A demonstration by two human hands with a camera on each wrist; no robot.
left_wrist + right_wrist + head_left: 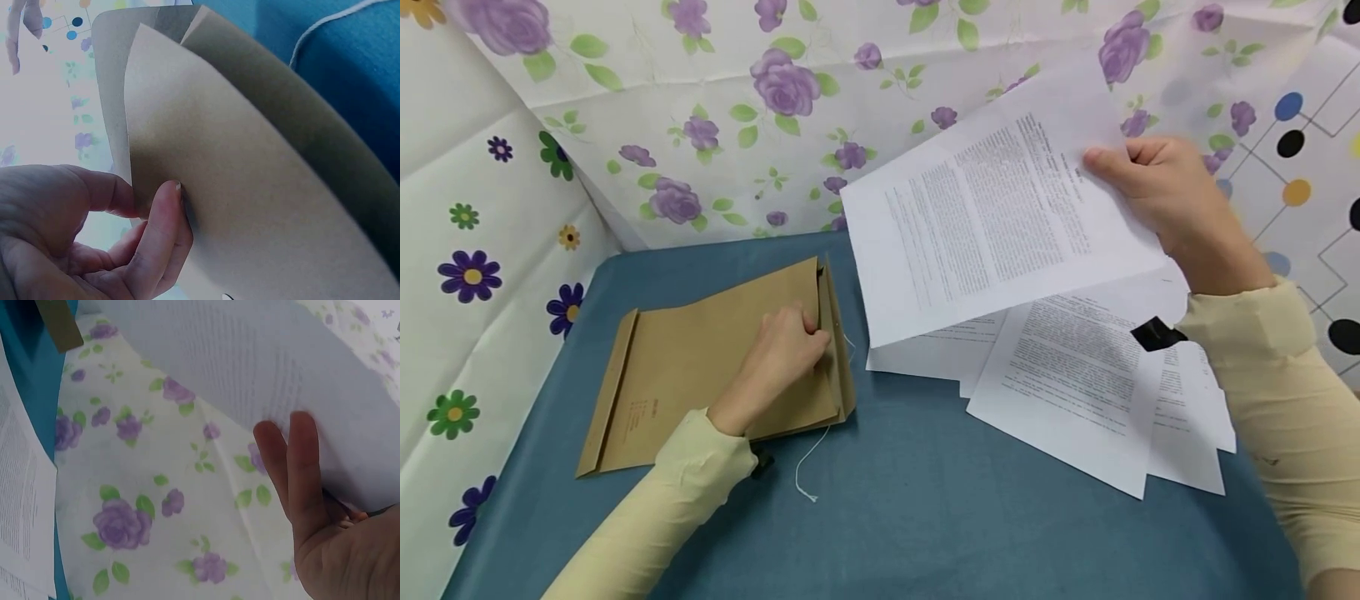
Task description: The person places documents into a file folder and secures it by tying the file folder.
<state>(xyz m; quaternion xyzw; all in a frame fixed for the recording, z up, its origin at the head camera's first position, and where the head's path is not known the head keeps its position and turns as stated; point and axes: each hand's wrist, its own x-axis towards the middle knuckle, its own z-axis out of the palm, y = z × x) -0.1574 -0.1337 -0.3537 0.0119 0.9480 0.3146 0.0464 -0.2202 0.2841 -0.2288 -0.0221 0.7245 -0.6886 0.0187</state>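
Observation:
My left hand (781,354) pinches the upper panel of a brown paper document envelope (700,358) at its open end. In the left wrist view the thumb and fingers (164,219) grip the panel's edge, and the mouth gapes beside it. A thin white string (806,467) hangs from the envelope onto the table. Raised over the table, a printed sheet of paper (977,225) is held at its right edge by my right hand (1180,196), thumb on the printed face. Behind the sheet, two fingers (305,462) show in the right wrist view.
Several printed sheets (1075,367) lie in a loose, fanned pile under the raised sheet. A blue cloth (925,500) covers the table. Flower-printed sheeting (700,83) stands behind and at the left, and dotted sheeting (1296,192) at the right.

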